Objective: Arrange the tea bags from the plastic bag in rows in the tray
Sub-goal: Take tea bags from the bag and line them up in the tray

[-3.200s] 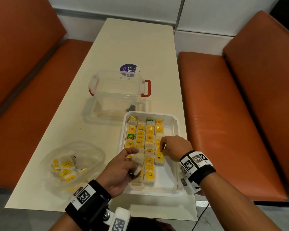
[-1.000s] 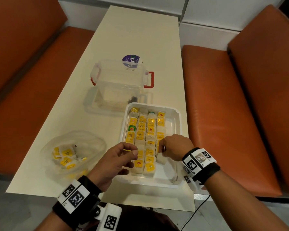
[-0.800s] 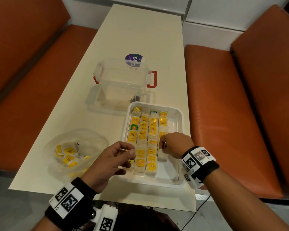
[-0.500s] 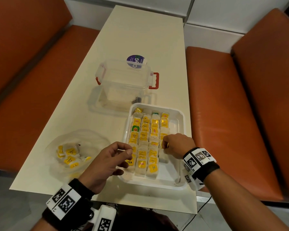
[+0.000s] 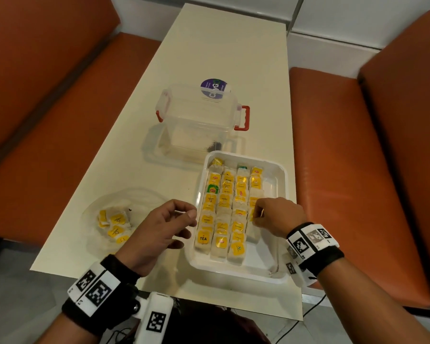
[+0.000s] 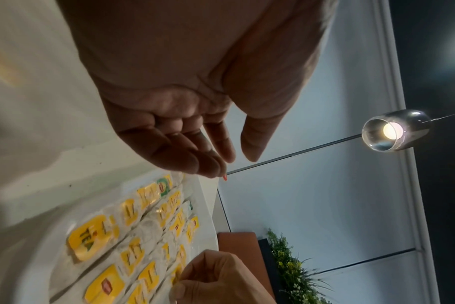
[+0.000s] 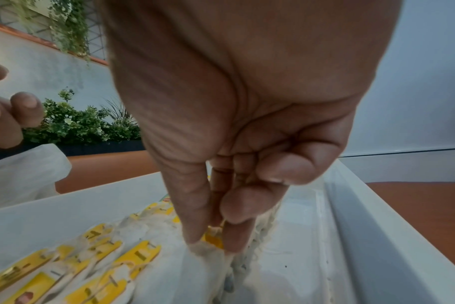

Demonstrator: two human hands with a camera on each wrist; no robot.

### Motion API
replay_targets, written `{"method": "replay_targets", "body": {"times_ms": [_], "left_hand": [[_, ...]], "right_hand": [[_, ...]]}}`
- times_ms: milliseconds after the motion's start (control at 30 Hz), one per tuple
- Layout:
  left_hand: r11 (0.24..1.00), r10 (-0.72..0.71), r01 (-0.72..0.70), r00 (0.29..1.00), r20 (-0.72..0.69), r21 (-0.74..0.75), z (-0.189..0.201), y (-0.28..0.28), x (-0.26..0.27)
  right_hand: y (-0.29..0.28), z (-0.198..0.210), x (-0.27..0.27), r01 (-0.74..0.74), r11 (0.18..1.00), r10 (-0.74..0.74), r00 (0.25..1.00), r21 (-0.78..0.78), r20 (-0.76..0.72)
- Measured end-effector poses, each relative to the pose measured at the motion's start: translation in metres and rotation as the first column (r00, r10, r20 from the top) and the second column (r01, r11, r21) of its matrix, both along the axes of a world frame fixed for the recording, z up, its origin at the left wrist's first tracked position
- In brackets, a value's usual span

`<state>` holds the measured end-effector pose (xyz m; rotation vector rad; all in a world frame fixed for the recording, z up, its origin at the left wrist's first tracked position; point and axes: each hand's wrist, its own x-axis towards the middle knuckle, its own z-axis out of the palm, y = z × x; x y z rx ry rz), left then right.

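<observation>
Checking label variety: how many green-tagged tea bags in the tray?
2. One green-tagged tea bag sits in the leftmost row, third from the far end; another at the far end of the third row. The right hand covers some, so more may be hidden.

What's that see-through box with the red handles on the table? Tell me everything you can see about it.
The clear plastic box stands upright on the cream table, just beyond the white tray and apart from both hands. Its walls look thin and transparent. A red clip handle shows on each short side. No lid is visible. A round purple sticker shows at its far edge. It looks nearly empty, with a small dark speck near the bottom.
</observation>
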<state>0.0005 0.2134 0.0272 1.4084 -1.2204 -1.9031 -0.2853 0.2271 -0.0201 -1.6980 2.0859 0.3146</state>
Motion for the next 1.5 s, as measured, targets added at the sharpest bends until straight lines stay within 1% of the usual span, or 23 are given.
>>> {"method": "replay_targets", "body": {"times_ms": [67, 133, 200, 267, 300, 333, 367, 400, 433, 467, 533, 567, 700, 800, 933, 1000, 1067, 1133, 1200, 1267, 1333, 1400, 1500], "left_hand": [[0.999, 0.013, -0.012, 0.999, 0.031, -0.047, 0.004, -0.007, 0.009], [0.993, 0.011, -0.002, 0.997, 0.075, -0.122, 0.007, -0.016, 0.023], [0.979, -0.005, 0.037, 0.988, 0.155, -0.203, 0.006, -0.026, 0.042], [0.958, -0.013, 0.092, 0.96, 0.279, -0.271, 0.001, -0.036, 0.063], [0.942, -0.025, 0.15, 0.923, 0.384, -0.299, -0.003, -0.042, 0.073], [0.919, -0.049, 0.24, 0.857, 0.514, -0.313, -0.009, -0.047, 0.082], [0.89, -0.08, 0.341, 0.769, 0.634, -0.302, -0.014, -0.051, 0.09], [0.863, -0.116, 0.428, 0.685, 0.719, -0.268, -0.021, -0.055, 0.096], [0.841, -0.161, 0.494, 0.619, 0.769, -0.222, -0.027, -0.057, 0.101], [0.819, -0.215, 0.548, 0.569, 0.794, -0.171, -0.033, -0.057, 0.103], [0.763, -0.312, 0.64, 0.489, 0.815, -0.093, -0.046, -0.058, 0.104], [0.738, -0.338, 0.671, 0.461, 0.82, -0.073, -0.05, -0.058, 0.103], [0.708, -0.365, 0.705, 0.428, 0.827, -0.053, -0.062, -0.06, 0.102], [0.689, -0.386, 0.724, 0.402, 0.83, -0.03, -0.063, -0.061, 0.101], [0.652, -0.424, 0.758, 0.349, 0.836, 0.014, -0.064, -0.06, 0.099], [0.632, -0.442, 0.775, 0.333, 0.833, 0.025, -0.066, -0.059, 0.1], [0.596, -0.445, 0.802, 0.283, 0.85, 0.045, -0.069, -0.057, 0.099], [0.546, -0.421, 0.835, 0.211, 0.882, 0.061, -0.072, -0.054, 0.096], [0.509, -0.387, 0.859, 0.168, 0.907, 0.058, -0.076, -0.052, 0.095], [0.496, -0.353, 0.867, 0.156, 0.922, 0.043, -0.078, -0.052, 0.095], [0.501, -0.33, 0.865, 0.16, 0.931, 0.029, -0.08, -0.053, 0.097], [0.515, -0.31, 0.857, 0.178, 0.934, 0.008, -0.081, -0.054, 0.099], [0.538, -0.274, 0.842, 0.225, 0.935, -0.045, -0.08, -0.058, 0.102]], "right_hand": [[0.002, 0.003, 0.0, 0.016, 0.999, -0.016, 1.0, -0.041, -0.008], [0.005, 0.008, 0.003, 0.029, 0.996, -0.028, 1.0, -0.086, 0.014], [0.011, 0.016, 0.013, 0.042, 0.99, -0.031, 0.996, -0.132, 0.088], [0.02, 0.027, 0.031, 0.045, 0.989, -0.016, 0.98, -0.144, 0.196], [0.024, 0.032, 0.043, 0.038, 0.989, 0.0, 0.965, -0.14, 0.263], [0.028, 0.035, 0.055, 0.026, 0.99, 0.022, 0.943, -0.14, 0.332], [0.031, 0.038, 0.069, 0.007, 0.989, 0.051, 0.918, -0.145, 0.394], [0.033, 0.039, 0.083, -0.018, 0.988, 0.084, 0.892, -0.15, 0.443], [0.034, 0.039, 0.097, -0.054, 0.987, 0.12, 0.87, -0.151, 0.477], [0.033, 0.038, 0.11, -0.098, 0.984, 0.159, 0.853, -0.147, 0.497], [0.029, 0.036, 0.135, -0.189, 0.972, 0.234, 0.833, -0.14, 0.5], [0.026, 0.035, 0.146, -0.228, 0.964, 0.267, 0.832, -0.139, 0.487], [0.011, 0.026, 0.173, -0.309, 0.942, 0.334, 0.86, -0.128, 0.385], [0.003, 0.02, 0.18, -0.296, 0.949, 0.314, 0.885, -0.105, 0.344], [0.002, 0.015, 0.185, -0.28, 0.957, 0.288, 0.911, -0.069, 0.296], [0.003, 0.013, 0.187, -0.263, 0.962, 0.272, 0.916, -0.07, 0.294], [0.005, 0.014, 0.188, -0.232, 0.969, 0.248, 0.92, -0.088, 0.304], [0.006, 0.015, 0.188, -0.21, 0.972, 0.233, 0.925, -0.106, 0.3], [0.008, 0.016, 0.188, -0.198, 0.973, 0.224, 0.931, -0.116, 0.287], [0.011, 0.017, 0.187, -0.193, 0.975, 0.216, 0.935, -0.109, 0.28], [0.015, 0.017, 0.187, -0.184, 0.978, 0.204, 0.941, -0.1, 0.269], [0.019, 0.016, 0.187, -0.174, 0.98, 0.193, 0.946, -0.097, 0.26], [0.023, 0.015, 0.188, -0.162, 0.983, 0.179, 0.952, -0.085, 0.249]]}}
